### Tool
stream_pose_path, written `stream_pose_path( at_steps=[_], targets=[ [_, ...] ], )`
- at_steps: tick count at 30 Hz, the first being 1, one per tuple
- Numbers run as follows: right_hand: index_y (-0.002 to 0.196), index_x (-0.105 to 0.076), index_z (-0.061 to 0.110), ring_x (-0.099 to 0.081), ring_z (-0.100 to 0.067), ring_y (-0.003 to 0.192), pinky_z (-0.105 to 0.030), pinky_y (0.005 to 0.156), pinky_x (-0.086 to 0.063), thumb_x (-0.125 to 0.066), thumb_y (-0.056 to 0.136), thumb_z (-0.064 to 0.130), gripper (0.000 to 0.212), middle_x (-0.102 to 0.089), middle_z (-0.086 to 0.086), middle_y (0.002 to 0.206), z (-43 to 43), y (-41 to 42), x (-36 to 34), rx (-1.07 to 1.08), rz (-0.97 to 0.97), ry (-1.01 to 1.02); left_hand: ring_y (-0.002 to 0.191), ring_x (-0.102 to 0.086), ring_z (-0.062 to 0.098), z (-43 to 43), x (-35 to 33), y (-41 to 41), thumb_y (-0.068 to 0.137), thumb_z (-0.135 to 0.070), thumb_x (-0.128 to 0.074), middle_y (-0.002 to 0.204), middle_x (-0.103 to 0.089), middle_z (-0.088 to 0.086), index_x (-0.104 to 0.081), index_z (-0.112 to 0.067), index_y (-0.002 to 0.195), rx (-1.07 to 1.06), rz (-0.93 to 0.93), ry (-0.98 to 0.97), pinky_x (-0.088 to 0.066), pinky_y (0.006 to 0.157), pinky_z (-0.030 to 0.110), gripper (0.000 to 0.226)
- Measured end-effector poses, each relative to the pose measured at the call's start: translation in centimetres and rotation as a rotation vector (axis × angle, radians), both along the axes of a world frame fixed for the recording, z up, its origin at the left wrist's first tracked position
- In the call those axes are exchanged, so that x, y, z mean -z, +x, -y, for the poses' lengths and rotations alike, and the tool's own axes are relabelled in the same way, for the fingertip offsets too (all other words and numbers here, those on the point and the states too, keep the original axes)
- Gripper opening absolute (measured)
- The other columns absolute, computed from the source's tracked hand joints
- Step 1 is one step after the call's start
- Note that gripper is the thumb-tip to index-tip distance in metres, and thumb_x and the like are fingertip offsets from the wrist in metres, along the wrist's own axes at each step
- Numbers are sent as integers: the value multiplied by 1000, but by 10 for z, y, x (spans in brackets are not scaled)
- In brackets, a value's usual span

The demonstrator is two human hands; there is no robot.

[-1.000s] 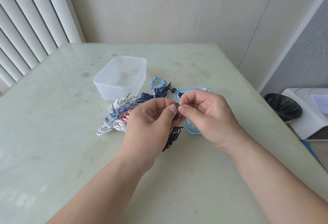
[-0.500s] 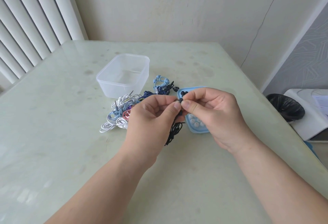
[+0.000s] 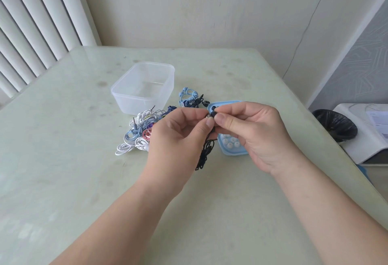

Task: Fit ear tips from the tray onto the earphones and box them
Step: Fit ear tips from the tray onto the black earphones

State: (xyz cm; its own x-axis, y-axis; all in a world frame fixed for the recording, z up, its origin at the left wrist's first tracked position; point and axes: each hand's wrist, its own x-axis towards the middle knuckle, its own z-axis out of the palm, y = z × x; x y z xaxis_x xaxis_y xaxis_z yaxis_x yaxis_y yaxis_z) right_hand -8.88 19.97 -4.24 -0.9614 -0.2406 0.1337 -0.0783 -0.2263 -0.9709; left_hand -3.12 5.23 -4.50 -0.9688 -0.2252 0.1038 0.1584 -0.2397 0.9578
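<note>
Free tabletop (image 3: pixel 63 180) near left, earphone pile (image 3: pixel 140 136) against clear box (image 3: pixel 134 103), blue tray (image 3: pixel 233 153) right

My left hand (image 3: pixel 178 136) and right hand (image 3: pixel 256 136) are bare, the 2 thumbnails cut short and plain. My left forearm (image 3: pixel 117 212) and right forearm (image 3: pixel 315 212) are bare too, uncovered down to the frame's edge.

Pale green table (image 3: pixel 63 180), clear box (image 3: pixel 144 88) far centre, tangled earphones (image 3: pixel 142 134) just before it, blue tray (image 3: pixel 233 152) of ear tips (image 3: pixel 230 141) to their right
</note>
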Motion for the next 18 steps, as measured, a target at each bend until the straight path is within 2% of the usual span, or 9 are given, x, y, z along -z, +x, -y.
stream_pose_path(
  at_steps=[2,6,11,15,18],
  targets=[
    [98,-75,-3,-75,-45,86,-50,86,-61,-73,85,-3,13,-77,-24,92,0,2,2,13,-27,43,82,-79,23,1,1,0,93,2,-71,87,-80,9,-70,-2,98,-20,17,0,-60,74,24,6],
    [99,-78,4,-77,-30,85,-35,84,-61,-71,89,-4,15,-79,-14,89,4,6,3,44,-50,75,82,-79,22,2,3,-1,92,0,-73,87,-80,8,-69,-3,98,-60,35,-19,-60,74,24,7],
    [100,-77,3,-74,-17,74,-20,74,-56,-69,90,-4,15,-78,-9,82,11,10,4,51,-15,15,79,-79,23,3,4,-2,91,-3,-76,82,-79,5,-70,-5,94,-104,26,-67,-62,74,29,8],
    [99,-78,8,-73,-18,78,-21,77,-56,-70,91,0,14,-78,-11,84,17,14,6,62,-21,21,77,-78,20,3,5,-3,91,-2,-76,80,-79,4,-69,-7,91,-142,12,-66,-60,73,26,8],
    [92,-77,-1,-73,-22,75,-26,75,-58,-69,93,2,9,-77,-15,83,13,12,4,76,-65,54,80,-78,24,1,8,-3,92,-2,-75,82,-79,5,-71,-5,93,-130,-2,-95,-62,77,31,6]
  ],
)
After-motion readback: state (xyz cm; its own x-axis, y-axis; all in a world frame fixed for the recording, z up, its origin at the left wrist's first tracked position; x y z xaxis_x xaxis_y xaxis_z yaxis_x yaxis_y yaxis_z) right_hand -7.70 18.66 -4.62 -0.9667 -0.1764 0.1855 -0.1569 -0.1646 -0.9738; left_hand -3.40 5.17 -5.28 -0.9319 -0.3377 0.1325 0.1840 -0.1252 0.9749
